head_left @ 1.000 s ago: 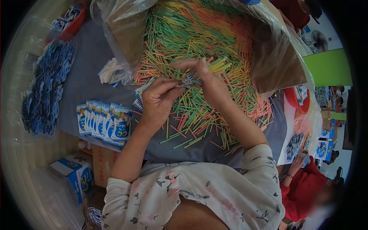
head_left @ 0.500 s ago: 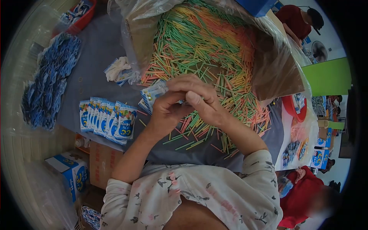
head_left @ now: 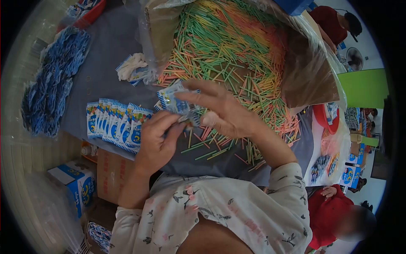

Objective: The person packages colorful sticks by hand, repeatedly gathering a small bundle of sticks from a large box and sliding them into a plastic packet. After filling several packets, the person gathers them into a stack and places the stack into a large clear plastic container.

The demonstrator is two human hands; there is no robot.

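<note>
My left hand point(head_left: 155, 142) is closed in a pinch on a small blue-and-white packet point(head_left: 192, 118), which is blurred and partly behind the fingers. Beside it my right hand point(head_left: 232, 113) is spread, fingers reaching left and thumb apart, over more blue-and-white packets point(head_left: 169, 94) lying at the edge of the heap. Behind both hands lies a big heap of thin green, yellow and pink sticks point(head_left: 220, 55) in a plastic-lined carton point(head_left: 306, 82). To the left, a row of filled packets point(head_left: 120, 127) lies overlapping on the grey cloth point(head_left: 108, 55).
A crumpled white piece point(head_left: 132, 67) rests on a packet. Bundled blue packets point(head_left: 55, 82) lie far left, near a red basin point(head_left: 91, 17). Another red basin point(head_left: 325, 120) stands at right. Boxes point(head_left: 78, 186) sit below the table. A person in red point(head_left: 332, 216) is at lower right.
My hands, earlier cupped together, have come apart. The left moved down and left with the packet now showing; the right opened, its fingers extended leftward over the other packets.
</note>
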